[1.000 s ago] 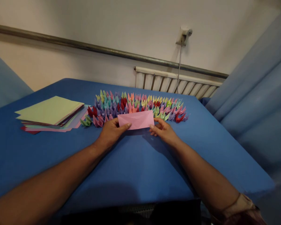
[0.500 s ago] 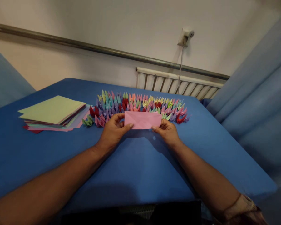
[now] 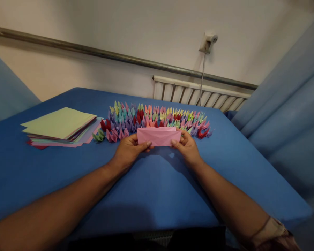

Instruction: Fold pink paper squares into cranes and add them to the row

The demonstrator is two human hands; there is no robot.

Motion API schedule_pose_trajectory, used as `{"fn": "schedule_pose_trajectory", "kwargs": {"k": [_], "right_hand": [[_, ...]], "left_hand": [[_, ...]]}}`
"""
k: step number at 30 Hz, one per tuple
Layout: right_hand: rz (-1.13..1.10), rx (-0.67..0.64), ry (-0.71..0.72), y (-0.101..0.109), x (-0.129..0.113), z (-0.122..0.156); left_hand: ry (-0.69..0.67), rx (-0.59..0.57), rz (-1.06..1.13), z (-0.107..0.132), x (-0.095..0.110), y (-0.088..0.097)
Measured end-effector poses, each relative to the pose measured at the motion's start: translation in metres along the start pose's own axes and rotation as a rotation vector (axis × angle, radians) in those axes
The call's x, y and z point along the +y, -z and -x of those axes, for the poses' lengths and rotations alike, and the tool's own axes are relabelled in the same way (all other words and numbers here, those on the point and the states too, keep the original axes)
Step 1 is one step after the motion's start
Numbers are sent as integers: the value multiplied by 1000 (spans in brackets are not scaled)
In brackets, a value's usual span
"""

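Note:
A folded sheet of pink paper (image 3: 159, 137) is held up above the blue table, its upper edges slightly parted and faint creases across its face. My left hand (image 3: 129, 150) grips its left end, thumb in front and fingers behind. On the right end, my right hand (image 3: 187, 148) pinches it the same way. Just beyond both hands stand many folded paper cranes (image 3: 149, 115) in packed rows of several colours. A green paper crane (image 3: 98, 136) sits at the left front of the group. The paper hides part of the front row.
A stack of coloured paper sheets (image 3: 60, 123), pale yellow on top, lies on the blue table (image 3: 157, 195) to the left. Behind the table are a radiator (image 3: 183, 92), a metal pipe (image 3: 107, 55) and a wall socket (image 3: 208, 42) with a cord. A blue curtain (image 3: 285, 115) hangs at right.
The pink paper has come down slightly and its upper edges now show parted. My left fingertips now show below its lower edge. Both hands keep their hold at its ends.

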State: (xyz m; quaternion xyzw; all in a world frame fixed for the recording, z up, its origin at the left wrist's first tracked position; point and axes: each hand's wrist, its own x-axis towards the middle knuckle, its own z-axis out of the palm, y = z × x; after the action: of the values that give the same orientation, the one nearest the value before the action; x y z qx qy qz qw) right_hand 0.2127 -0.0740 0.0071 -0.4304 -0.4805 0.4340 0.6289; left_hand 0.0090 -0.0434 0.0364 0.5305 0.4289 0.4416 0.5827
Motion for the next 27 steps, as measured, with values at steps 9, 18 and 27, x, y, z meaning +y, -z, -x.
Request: {"fn": "schedule_pose_trajectory", "kwargs": {"k": [9, 18, 27], "right_hand": [[85, 6, 14, 2, 3, 3], [127, 17, -12, 7, 3, 3], [115, 3, -15, 6, 0, 5]], "left_hand": [[-72, 25, -54, 4, 1, 2], [-68, 10, -60, 4, -1, 2], [-63, -4, -92, 3, -1, 4]]}}
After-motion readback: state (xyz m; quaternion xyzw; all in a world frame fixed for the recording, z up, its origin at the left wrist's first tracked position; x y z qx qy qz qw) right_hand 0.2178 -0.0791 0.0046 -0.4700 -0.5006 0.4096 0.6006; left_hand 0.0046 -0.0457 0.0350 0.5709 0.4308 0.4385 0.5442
